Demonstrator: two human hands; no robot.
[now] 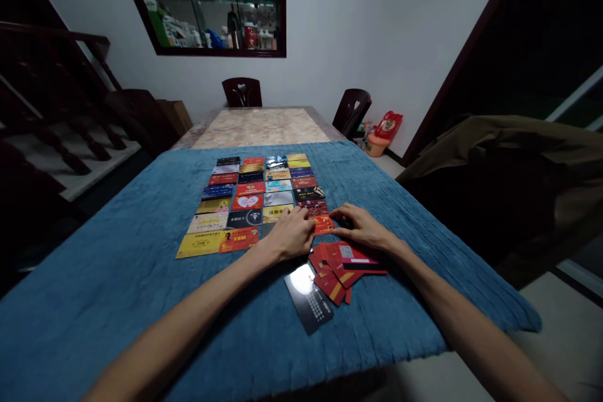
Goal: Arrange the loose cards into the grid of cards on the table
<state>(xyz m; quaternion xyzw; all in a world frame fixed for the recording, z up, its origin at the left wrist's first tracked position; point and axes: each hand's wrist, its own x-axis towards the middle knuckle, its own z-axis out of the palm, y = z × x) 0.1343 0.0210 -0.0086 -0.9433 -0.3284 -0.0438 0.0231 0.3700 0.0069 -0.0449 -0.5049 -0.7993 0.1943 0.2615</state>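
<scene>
A red card (323, 225) with yellow print lies at the near right corner of a grid of cards, flat on the blue cloth. My left hand (291, 232) is curled, its fingers pressed on the card's left side and partly covering the neighbouring cards. At the right edge, the index finger and thumb of my right hand (360, 226) hold the card's corners. Just below my hands a loose, fanned pile of red cards (336, 267) overlaps. Beside that pile lies a shiny dark grey card (308, 301). A yellow card (200, 244) marks the grid's near left corner.
The blue cloth (117, 276) covers the near part of a marble-patterned table (264, 125). Dark chairs (242, 93) stand around it. Brown fabric (499, 144) hangs at the right. Behind are a glass-shelved wall cabinet (221, 53) and a red bag (390, 124) by an orange tub (377, 146).
</scene>
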